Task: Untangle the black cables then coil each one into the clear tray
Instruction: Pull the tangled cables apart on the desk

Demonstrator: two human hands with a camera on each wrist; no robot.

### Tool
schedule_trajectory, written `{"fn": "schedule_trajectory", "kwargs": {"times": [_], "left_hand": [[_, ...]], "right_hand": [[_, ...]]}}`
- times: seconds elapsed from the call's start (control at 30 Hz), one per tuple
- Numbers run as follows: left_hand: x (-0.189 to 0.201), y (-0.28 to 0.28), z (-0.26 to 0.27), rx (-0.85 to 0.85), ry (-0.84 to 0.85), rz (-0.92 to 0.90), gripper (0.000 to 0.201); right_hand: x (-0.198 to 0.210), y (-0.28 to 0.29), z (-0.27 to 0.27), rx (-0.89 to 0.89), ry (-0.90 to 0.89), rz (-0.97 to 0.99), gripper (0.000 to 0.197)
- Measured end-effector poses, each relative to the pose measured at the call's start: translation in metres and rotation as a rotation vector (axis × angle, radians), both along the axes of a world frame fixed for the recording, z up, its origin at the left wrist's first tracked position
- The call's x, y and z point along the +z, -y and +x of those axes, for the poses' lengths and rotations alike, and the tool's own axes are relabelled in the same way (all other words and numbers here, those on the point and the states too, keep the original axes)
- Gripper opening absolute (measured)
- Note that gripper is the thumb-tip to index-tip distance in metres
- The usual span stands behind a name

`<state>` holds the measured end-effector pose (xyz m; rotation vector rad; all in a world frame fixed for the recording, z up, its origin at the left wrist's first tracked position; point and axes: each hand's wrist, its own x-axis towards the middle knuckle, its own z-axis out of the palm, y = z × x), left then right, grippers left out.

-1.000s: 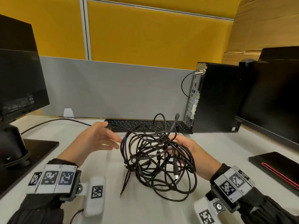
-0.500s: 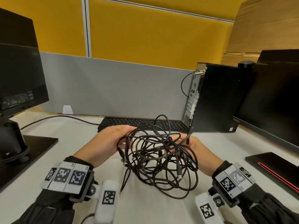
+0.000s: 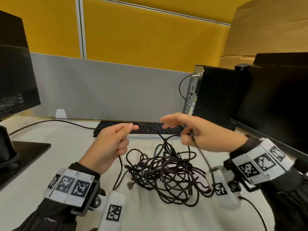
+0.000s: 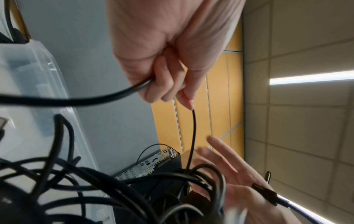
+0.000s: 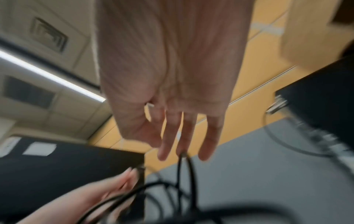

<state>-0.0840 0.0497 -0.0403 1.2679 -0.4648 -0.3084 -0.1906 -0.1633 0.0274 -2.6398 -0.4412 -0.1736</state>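
Tray plain from left wrist

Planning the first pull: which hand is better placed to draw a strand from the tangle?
Probably left: the left hand grips a black cable running into the tangle; the right hand is blurred, fingers spread.

Evenly bright, right wrist view smeared (motion), edges bowed

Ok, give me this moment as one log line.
left hand: grips one cable | right hand: fingers straight, second cable draped over it | tangle: knotted heap below hands
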Motion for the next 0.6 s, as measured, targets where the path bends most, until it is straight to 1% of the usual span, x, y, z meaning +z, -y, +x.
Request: {"fn": "schedule_trajectory", "kwargs": {"times": [0.03,0.1,0.13,0.2,0.23,0.33,0.47,0.53,0.6], "left_hand": [[0.001,0.000,-0.001,0.005,-0.011,-0.017,0.019],[0.005,-0.004,-0.001,0.013,-0.030,-0.080,0.021],[0.007,-0.007,0.001,0.019,-0.035,-0.120,0.021],[0.010,-0.015,0.004,0.045,-0.044,-0.199,0.022],[0.011,-0.018,0.007,0.062,-0.048,-0.235,0.021],[0.012,-0.025,0.013,0.115,-0.091,-0.344,0.022],[0.013,-0.037,0.024,0.201,-0.115,-0.480,0.024],[0.011,-0.045,0.032,0.248,-0.143,-0.482,0.024],[0.007,-0.051,0.038,0.273,-0.187,-0.413,0.024]], "right_hand": [[-0.002,-0.009,0.006,0.027,-0.069,-0.076,0.058],[-0.009,-0.023,0.016,0.038,-0.119,-0.133,0.054],[-0.012,-0.027,0.020,0.032,-0.124,-0.134,0.046],[-0.015,-0.028,0.028,0.032,-0.136,-0.142,0.023],[-0.016,-0.027,0.030,0.042,-0.156,-0.141,0.016],[-0.018,-0.021,0.035,0.037,-0.238,-0.142,0.019],[-0.018,-0.010,0.038,-0.033,-0.296,-0.262,0.020],[-0.020,-0.004,0.038,-0.061,-0.285,-0.332,0.020],[-0.025,0.000,0.039,-0.068,-0.205,-0.412,0.021]]}}
